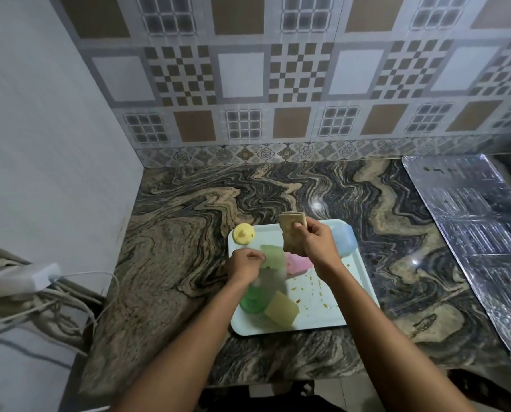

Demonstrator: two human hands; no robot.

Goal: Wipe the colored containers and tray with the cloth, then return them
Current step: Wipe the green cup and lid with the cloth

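Tray (352, 310) pale mint, orange specks. Lid (243, 233) yellow, far-left corner; blue box (345, 240) far-right corner; green box (273, 256), pink box (300, 263) mid; yellow box (282, 307) near edge. Cloth (290, 230) tan. Worktop (188, 233) black-tan swirls. Tiles (182, 75) brown-grey checks.

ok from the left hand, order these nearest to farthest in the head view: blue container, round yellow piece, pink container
1. round yellow piece, just beyond the left hand, far-left tray corner
2. pink container, mid-tray, to its right
3. blue container, far-right tray corner
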